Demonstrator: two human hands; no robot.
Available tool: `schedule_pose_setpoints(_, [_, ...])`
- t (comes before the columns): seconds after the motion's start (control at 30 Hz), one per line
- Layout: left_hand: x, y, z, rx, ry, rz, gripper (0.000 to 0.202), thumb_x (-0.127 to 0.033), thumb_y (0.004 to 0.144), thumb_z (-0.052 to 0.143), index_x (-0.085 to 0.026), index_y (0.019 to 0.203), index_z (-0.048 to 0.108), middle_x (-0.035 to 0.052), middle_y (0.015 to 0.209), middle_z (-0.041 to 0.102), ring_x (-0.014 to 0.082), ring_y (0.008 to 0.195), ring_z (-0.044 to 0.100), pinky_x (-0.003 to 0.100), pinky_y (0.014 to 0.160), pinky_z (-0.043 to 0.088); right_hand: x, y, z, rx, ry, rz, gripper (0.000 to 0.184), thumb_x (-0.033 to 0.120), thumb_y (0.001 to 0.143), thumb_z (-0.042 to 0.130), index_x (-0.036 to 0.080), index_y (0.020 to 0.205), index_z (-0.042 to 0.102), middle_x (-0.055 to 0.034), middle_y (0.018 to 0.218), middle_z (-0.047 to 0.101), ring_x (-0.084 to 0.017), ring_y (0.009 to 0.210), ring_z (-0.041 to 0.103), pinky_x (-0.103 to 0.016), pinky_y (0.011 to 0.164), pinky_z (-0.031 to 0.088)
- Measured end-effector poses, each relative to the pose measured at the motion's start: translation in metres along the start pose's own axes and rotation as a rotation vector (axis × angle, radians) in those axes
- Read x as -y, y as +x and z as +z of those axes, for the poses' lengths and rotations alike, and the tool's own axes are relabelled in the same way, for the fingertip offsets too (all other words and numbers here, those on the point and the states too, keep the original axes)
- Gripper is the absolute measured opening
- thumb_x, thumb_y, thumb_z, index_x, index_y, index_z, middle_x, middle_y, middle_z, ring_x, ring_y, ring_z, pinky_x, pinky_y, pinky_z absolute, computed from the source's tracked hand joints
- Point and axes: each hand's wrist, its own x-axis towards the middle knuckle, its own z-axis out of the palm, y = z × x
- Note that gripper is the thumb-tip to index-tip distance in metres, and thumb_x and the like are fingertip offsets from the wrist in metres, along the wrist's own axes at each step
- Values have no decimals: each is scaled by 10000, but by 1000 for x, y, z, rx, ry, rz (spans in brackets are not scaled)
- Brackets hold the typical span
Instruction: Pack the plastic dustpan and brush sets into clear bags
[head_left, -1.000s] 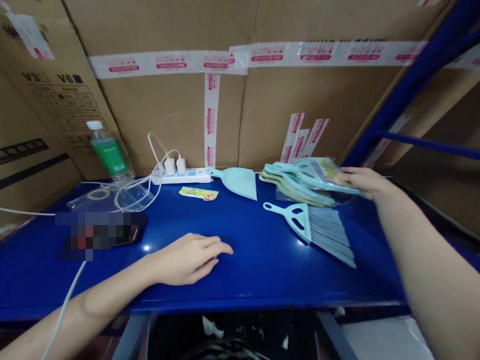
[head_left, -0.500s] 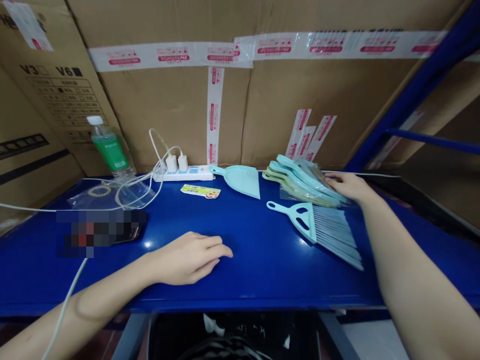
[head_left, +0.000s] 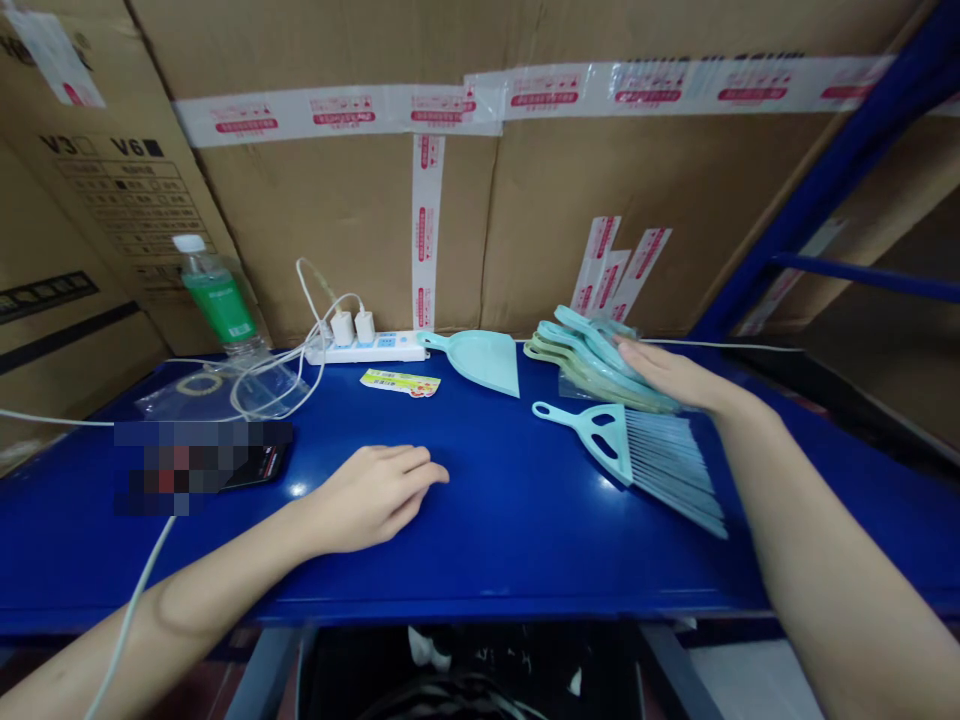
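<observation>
My right hand [head_left: 664, 375] lies stretched out and flat on a pile of pale blue and greenish plastic pieces in clear wrapping [head_left: 592, 350]; its fingertips rest on the pile's top right. In front of this pile is a pale blue hand brush [head_left: 611, 440], bristles pointing right. A matching dustpan [head_left: 484, 360] sits to the left of the pile. My left hand [head_left: 382, 495] hovers over or rests on the blue table [head_left: 495, 540], palm down. Its fingers are loosely bent, a little apart from the thumb, with nothing in them.
A white power strip [head_left: 367, 347] with chargers and tangled cables stands at the back. Nearby are a yellow-green label [head_left: 400, 382] and a bottle [head_left: 221, 300] with a green label. At left lies a black object [head_left: 259, 463], partly blurred. Cardboard boxes [head_left: 337, 220] wall the back.
My right hand has moved left from the pile's right end and now lies flat on its top. My left hand has shifted slightly left and up in the picture.
</observation>
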Motion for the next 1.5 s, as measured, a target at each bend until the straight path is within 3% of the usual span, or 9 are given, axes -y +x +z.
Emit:
schedule_pose_setpoints(0.07, [3,0,2,-20,87,-29,232,-123,910,357,-178,1050,533,30,855,608,161,746,575,272,667,444,16,-6,-1,51,0,86,540,389,926,339,79,1351,464,-139,1432,401,-277,1340,330,-382,1133,211])
schedule_pose_setpoints(0.17, [6,1,4,-31,164,-66,224,-113,896,376,-175,1032,543,35,869,612,174,772,576,296,711,458,25,-9,-2,54,15,85,546,337,927,310,47,1376,418,-145,1453,364,-268,1357,294,-383,1142,176])
schedule_pose_setpoints(0.47, [8,4,5,-11,227,-129,233,-106,881,381,-180,1012,560,40,866,600,180,774,563,295,659,466,9,1,0,-6,-81,-126,559,368,887,333,41,1319,468,-216,1391,445,-311,1304,391,-428,1120,235])
schedule_pose_setpoints(0.63, [10,7,4,45,329,-124,257,-105,869,385,-177,1044,559,58,890,595,189,809,563,308,678,480,8,3,-2,-83,-164,-245,573,402,871,333,42,1291,481,-246,1303,525,-345,1211,483,-481,1050,330])
schedule_pose_setpoints(0.8, [11,17,2,110,438,-126,280,-86,837,423,-173,1062,564,84,958,603,213,876,569,343,740,488,26,-5,-3,-228,-210,-419,547,434,850,374,111,1266,522,-207,1259,569,-347,1166,500,-522,1013,347])
schedule_pose_setpoints(1.0, [10,39,7,161,497,-216,350,-73,831,429,-158,1151,542,130,1084,601,241,955,587,356,775,486,50,-14,4,-244,-170,-588,419,423,851,385,215,1104,647,-134,1076,639,-336,1084,522,-539,952,379])
schedule_pose_setpoints(1.1, [11,54,12,159,519,-299,373,-85,834,446,-161,1191,524,152,1185,583,250,992,593,357,794,478,55,-15,7,-193,-189,-606,340,390,852,398,247,949,692,-108,912,668,-322,965,554,-517,857,439])
schedule_pose_setpoints(1.23, [18,67,21,119,507,-404,383,-137,867,447,-119,1246,491,181,1213,589,271,1011,607,383,817,472,59,-14,15,-28,-210,-619,279,345,835,422,244,834,682,-81,802,667,-270,835,591,-428,730,488])
schedule_pose_setpoints(1.5, [23,61,25,92,400,-404,305,-180,908,439,-88,1180,540,153,1126,651,252,984,636,353,823,473,64,-16,26,181,-235,-543,268,370,823,431,213,772,642,-52,682,634,-195,612,572,-316,555,419])
